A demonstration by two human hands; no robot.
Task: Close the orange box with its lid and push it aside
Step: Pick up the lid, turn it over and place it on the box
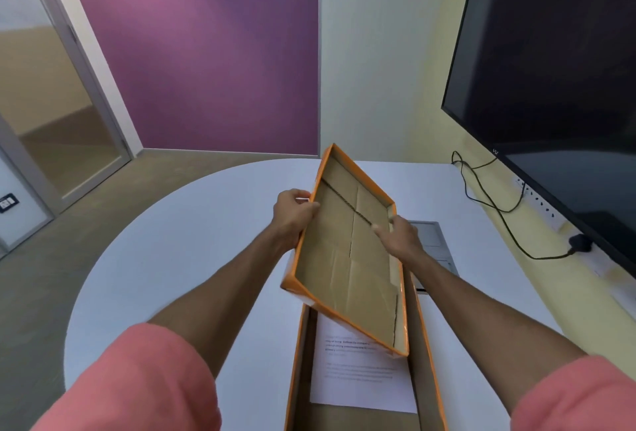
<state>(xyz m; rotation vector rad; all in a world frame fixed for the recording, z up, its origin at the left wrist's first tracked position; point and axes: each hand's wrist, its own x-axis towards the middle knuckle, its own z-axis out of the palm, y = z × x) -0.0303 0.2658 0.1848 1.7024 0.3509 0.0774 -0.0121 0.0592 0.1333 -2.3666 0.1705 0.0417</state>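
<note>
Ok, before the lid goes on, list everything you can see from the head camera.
orange cardboard lid: one, brown inside, held tilted above the box
open orange cardboard box: one, on the table, near edge
printed white paper sheet: one, lying inside the box
rounded white table: one, centre
grey panel: one, on table behind the lid
black screen: one, right wall
black cable: one, below the screen
left hand: gripping the lid's left rim
right hand: gripping its right rim
</note>
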